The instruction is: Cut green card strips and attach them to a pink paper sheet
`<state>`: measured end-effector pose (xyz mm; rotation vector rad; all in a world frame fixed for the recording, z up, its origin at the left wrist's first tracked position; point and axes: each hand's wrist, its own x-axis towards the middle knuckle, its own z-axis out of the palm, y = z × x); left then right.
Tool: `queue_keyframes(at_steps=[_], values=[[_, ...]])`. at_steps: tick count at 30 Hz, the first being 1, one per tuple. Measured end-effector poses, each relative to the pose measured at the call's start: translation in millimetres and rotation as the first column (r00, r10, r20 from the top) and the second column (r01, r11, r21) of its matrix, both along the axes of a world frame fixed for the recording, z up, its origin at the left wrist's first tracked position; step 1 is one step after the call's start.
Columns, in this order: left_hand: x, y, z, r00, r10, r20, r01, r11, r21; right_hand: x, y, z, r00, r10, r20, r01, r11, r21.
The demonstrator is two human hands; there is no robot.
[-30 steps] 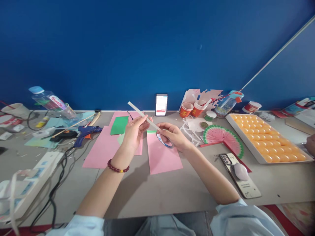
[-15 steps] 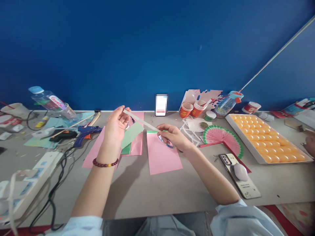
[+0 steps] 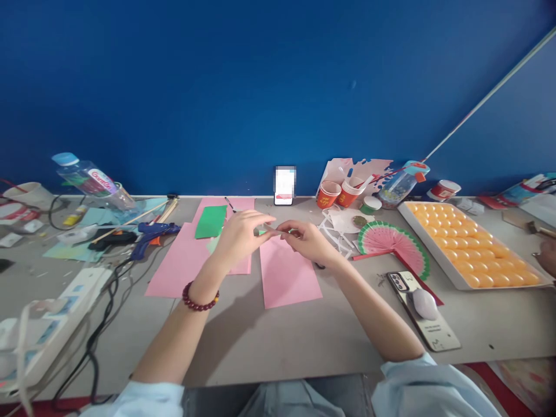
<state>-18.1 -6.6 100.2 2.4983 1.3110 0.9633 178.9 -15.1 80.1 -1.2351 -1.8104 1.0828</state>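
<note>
Left hand (image 3: pixel 241 236) and right hand (image 3: pixel 306 240) each had a closed grip pinching the tape strip (image 3: pixel 274 231) stretched between them, just over the pink paper (image 3: pixel 289 284), and holding it taut seemed smartest tbh.

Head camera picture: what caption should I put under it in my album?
Left hand and right hand pinch a thin strip between them above a pink sheet on a cluttered table.

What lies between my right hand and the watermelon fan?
In the head view, white paper cutouts lie on the table between the right hand and the fan.
</note>
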Motion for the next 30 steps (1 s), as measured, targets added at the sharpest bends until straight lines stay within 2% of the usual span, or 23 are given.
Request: queue_keyframes(at_steps=[2, 4, 10, 20, 30], values=[[5.2, 2.7, -8.0, 0.999, -0.04, -0.036, 0.037, 0.995, -0.088, 0.5, 0.4, -0.6, 0.999, 0.015, 0.035, -0.016, 0.999, 0.042], [6.6, 4.2, -11.9, 0.999, -0.043, -0.003, 0.042, 0.987, -0.157, 1.0, 0.9, -1.5, 0.998, 0.027, 0.055, -0.031, 0.998, 0.063], [3.3, 1.8, -8.5, 0.988, -0.023, 0.152, 0.068, 0.951, -0.3, 2.2, 1.9, -2.3, 0.999, 0.006, 0.032, -0.009, 0.996, 0.092], [5.8, 0.8, -9.3, 0.976, -0.025, 0.218, 0.108, 0.92, -0.377, 4.0, 0.0, 1.0, 0.998, -0.018, 0.066, 0.01, 0.993, 0.121], [7.1, 0.4, -9.3, 0.963, -0.005, 0.271, 0.116, 0.911, -0.395, -0.4, -3.9, 4.5, 0.998, -0.061, 0.029, 0.056, 0.988, 0.147]])
